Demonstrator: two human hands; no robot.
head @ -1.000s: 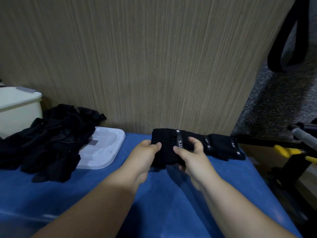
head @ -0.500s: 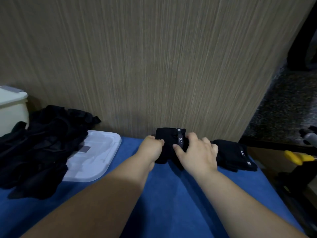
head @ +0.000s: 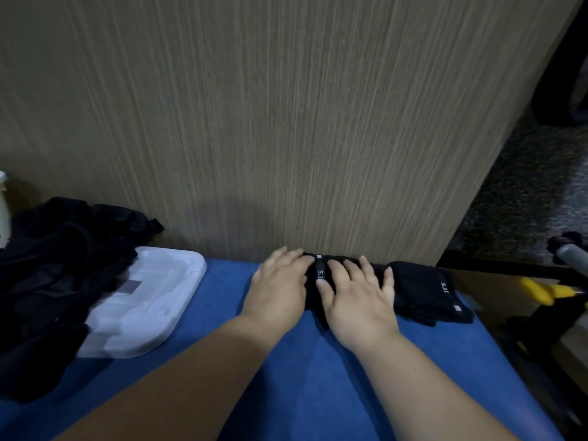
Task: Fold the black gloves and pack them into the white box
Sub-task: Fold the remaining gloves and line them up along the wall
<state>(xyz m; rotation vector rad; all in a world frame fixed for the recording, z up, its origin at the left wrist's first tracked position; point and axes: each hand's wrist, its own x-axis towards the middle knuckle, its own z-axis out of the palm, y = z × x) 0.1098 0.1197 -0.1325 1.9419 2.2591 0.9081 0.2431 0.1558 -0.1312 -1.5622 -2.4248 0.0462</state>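
A folded black glove (head: pixel 319 272) with a white-lettered strap lies on the blue table top against the wooden panel. My left hand (head: pixel 280 288) lies flat on its left part and my right hand (head: pixel 358 294) lies flat on its right part, fingers straight, pressing it down. Just to the right sits another folded black glove (head: pixel 429 292). At the far left a heap of loose black gloves (head: pixel 47 281) partly covers a white lid (head: pixel 146 300). Only a sliver of the white box (head: pixel 3 211) shows at the left edge.
The wooden panel (head: pixel 286 122) stands directly behind the gloves. The blue table (head: pixel 318 377) ends at the right, where a yellow-handled tool (head: pixel 547 291) and dark equipment stand over a speckled floor.
Both hands went from gripping the glove above the table to pressing it flat against the panel. The view has shifted right, so the white box has almost left the frame.
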